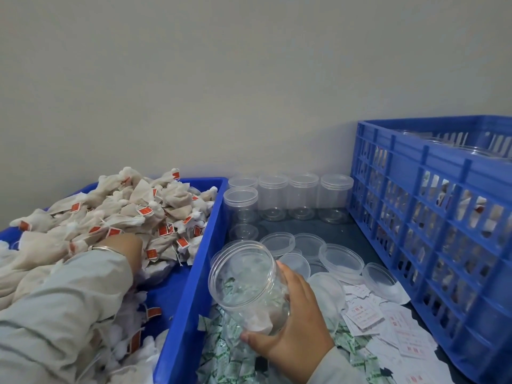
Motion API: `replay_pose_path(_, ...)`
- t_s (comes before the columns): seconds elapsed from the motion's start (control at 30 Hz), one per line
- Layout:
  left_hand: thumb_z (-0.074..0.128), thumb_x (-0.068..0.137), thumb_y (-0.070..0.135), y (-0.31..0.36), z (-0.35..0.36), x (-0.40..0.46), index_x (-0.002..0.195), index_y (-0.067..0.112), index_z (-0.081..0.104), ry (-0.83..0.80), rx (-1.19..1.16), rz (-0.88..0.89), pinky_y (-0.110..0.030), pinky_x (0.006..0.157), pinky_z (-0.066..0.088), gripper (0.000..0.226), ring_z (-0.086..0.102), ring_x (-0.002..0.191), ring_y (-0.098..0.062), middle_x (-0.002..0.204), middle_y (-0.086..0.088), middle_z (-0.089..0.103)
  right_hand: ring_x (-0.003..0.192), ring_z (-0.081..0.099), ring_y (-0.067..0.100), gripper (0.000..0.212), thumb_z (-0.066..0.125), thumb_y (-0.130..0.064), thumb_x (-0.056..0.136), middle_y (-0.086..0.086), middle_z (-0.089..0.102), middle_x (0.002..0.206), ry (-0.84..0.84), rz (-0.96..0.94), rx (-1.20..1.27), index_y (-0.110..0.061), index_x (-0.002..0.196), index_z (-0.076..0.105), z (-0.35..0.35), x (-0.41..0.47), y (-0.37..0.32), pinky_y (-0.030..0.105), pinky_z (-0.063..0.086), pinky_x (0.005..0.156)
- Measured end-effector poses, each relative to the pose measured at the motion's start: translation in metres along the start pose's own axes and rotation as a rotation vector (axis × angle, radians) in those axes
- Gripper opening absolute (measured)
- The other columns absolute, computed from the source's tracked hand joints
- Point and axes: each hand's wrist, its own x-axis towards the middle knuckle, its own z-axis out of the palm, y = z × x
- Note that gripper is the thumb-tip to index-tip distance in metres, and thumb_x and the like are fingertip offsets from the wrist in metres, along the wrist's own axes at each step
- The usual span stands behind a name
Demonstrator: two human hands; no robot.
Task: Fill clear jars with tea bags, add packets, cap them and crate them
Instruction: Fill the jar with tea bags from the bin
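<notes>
My right hand (pixel 293 325) grips a clear jar (pixel 246 284) from below, tilted with its open mouth toward the upper left; one tea bag lies at its bottom. My left hand (pixel 127 252) reaches into the heap of beige tea bags (pixel 133 214) with red tags in the blue bin (pixel 202 245); its fingers are buried among the bags, so what they hold is hidden. Green-printed packets (pixel 221 356) and white packets with red print (pixel 388 325) lie under and right of the jar. Loose clear lids (pixel 340 259) lie on the table.
Empty clear jars (pixel 302 198) stand in a row against the wall, some capped. A tall blue slatted crate (pixel 432 217) at the right holds capped filled jars. The wall is close behind.
</notes>
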Motion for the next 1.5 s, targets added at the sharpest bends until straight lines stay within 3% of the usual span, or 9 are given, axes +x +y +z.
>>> replay_pose_path(0.1,0.069,0.078,0.03,-0.006,-0.015,-0.002,0.125,0.013,0.053,0.174,-0.145,-0.049,-0.031,0.098,0.041,0.053,0.05,0.117,-0.025,0.127,-0.009,0.052,0.126,0.012,-0.018,0.1,0.067,-0.068,0.047,-0.048,0.006,0.127,-0.002,0.008,-0.007,-0.067,0.118,-0.002,0.0,0.0,0.0,0.013,0.022,0.108)
replay_pose_path(0.23,0.031,0.099,0.031,-0.007,-0.03,-0.021,0.093,0.0,0.054,0.502,-0.674,0.01,-0.038,0.074,0.041,0.039,0.059,0.087,-0.036,0.084,-0.019,0.062,0.123,0.007,-0.023,0.098,0.064,-0.07,0.048,-0.054,0.003,0.122,0.003,0.008,-0.053,-0.067,0.118,-0.004,-0.001,0.0,-0.001,-0.004,0.009,0.097)
replay_pose_path(0.37,0.037,0.099,0.034,0.015,-0.047,-0.062,0.089,0.002,0.056,0.261,-1.637,0.303,-0.032,0.058,0.059,0.038,0.07,0.068,-0.028,0.074,-0.015,0.072,0.12,0.008,-0.025,0.097,0.065,-0.068,0.048,-0.051,0.006,0.122,0.006,0.018,-0.047,-0.065,0.119,-0.001,-0.001,0.002,-0.003,-0.006,0.007,0.096)
replay_pose_path(0.6,0.071,0.062,-0.002,0.033,-0.06,-0.101,0.065,0.017,0.052,0.053,-2.001,0.743,-0.02,0.043,0.044,0.026,0.055,0.053,-0.014,0.067,-0.004,0.065,0.121,0.02,-0.009,0.096,0.057,-0.07,0.046,-0.044,0.01,0.123,0.029,0.033,-0.051,-0.058,0.122,0.0,-0.002,0.0,-0.004,0.0,0.01,0.1)
replay_pose_path(0.7,0.058,0.075,-0.015,0.043,-0.055,-0.108,0.058,0.02,0.056,-0.074,-1.76,0.832,-0.02,0.046,0.048,0.039,0.06,0.059,-0.013,0.071,-0.004,0.067,0.122,0.023,-0.006,0.1,0.06,-0.068,0.048,-0.037,0.021,0.125,0.029,0.005,-0.066,-0.048,0.133,0.012,-0.001,0.001,-0.005,0.004,0.015,0.103)
replay_pose_path(0.83,0.062,0.08,0.011,0.054,-0.035,-0.11,0.088,0.04,0.054,0.22,-0.874,0.93,-0.012,0.062,0.047,0.03,0.059,0.067,0.003,0.075,0.015,0.063,0.123,0.031,0.001,0.097,0.068,-0.049,0.058,-0.019,0.035,0.13,0.056,-0.039,-0.144,-0.027,0.142,0.026,0.003,0.002,-0.004,0.015,0.027,0.106)
replay_pose_path(1.1,0.058,0.083,0.016,0.041,-0.04,-0.081,0.085,0.041,0.057,0.588,-0.929,0.73,-0.004,0.069,0.04,0.025,0.057,0.087,0.004,0.089,0.019,0.062,0.123,0.027,-0.006,0.096,0.075,-0.054,0.052,-0.035,0.024,0.126,0.129,0.007,-0.011,-0.053,0.126,0.013,-0.001,0.002,-0.002,0.013,0.025,0.106)
replay_pose_path(1.27,0.054,0.085,0.051,0.018,-0.008,-0.035,0.136,0.025,0.039,0.16,-0.167,0.237,-0.037,0.105,0.035,0.059,0.04,0.128,-0.023,0.143,-0.003,0.037,0.128,0.029,0.003,0.107,0.081,-0.052,0.052,-0.022,0.032,0.13,0.077,0.084,0.009,-0.042,0.137,0.017,-0.002,0.002,0.0,0.032,0.031,0.111)
replay_pose_path(1.5,0.056,0.088,0.038,-0.002,0.006,-0.018,0.135,0.018,0.044,-0.082,0.094,0.058,-0.023,0.097,0.038,0.052,0.047,0.125,-0.019,0.138,-0.005,0.048,0.128,0.032,0.006,0.106,0.077,-0.055,0.049,-0.019,0.034,0.13,0.077,0.096,0.045,-0.036,0.139,0.025,-0.002,0.001,0.0,0.037,0.035,0.108)
